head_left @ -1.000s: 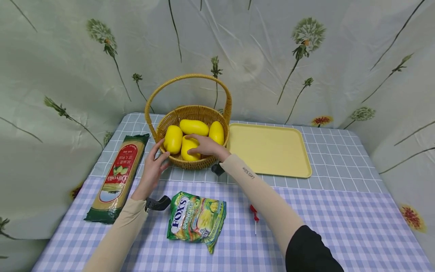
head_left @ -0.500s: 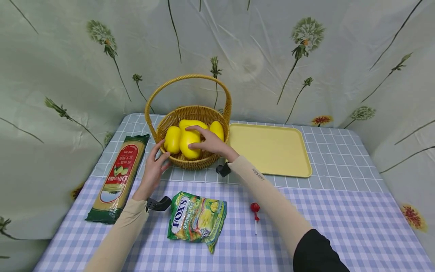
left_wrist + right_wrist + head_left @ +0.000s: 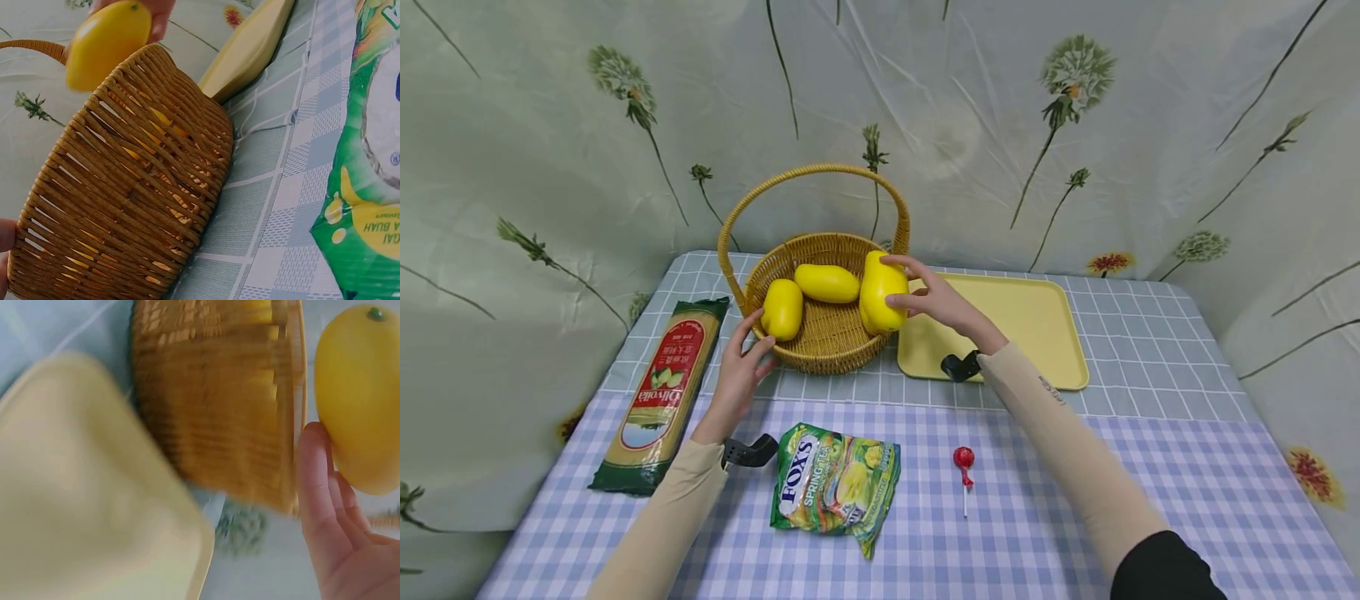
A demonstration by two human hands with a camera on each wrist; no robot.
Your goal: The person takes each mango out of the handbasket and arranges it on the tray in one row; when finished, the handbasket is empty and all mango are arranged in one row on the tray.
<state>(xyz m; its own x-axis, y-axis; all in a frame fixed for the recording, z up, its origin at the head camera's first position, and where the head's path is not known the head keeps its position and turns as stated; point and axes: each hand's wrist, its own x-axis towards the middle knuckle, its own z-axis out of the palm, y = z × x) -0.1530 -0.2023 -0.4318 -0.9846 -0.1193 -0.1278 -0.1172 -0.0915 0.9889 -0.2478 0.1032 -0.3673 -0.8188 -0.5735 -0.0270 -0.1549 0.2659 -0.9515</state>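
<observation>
My right hand (image 3: 946, 302) grips a yellow mango (image 3: 880, 296) by its right side, lifted over the right rim of the wicker basket (image 3: 831, 360). In the right wrist view the mango (image 3: 362, 394) is above the rim, with fingers along its underside. Two more mangoes are in the basket, one lying at the back (image 3: 827, 283) and one at the left (image 3: 783, 310); the held mango covers the basket's right part. At the basket's left rim, my left hand (image 3: 741, 375) holds the edge with thumb and fingers; only fingertips (image 3: 6, 235) show in the left wrist view.
Right of the basket lies a yellow tray (image 3: 1000, 333). A pasta pack (image 3: 662, 392) is on the left, a green FOX'S candy bag (image 3: 837, 487) in front, and a red lollipop (image 3: 963, 458) to its right. The basket's tall handle (image 3: 816, 169) arches over it.
My right hand has lifted the front mango out from among the others and carried it right, over the basket's right rim. My left hand has stayed at the basket's left side.
</observation>
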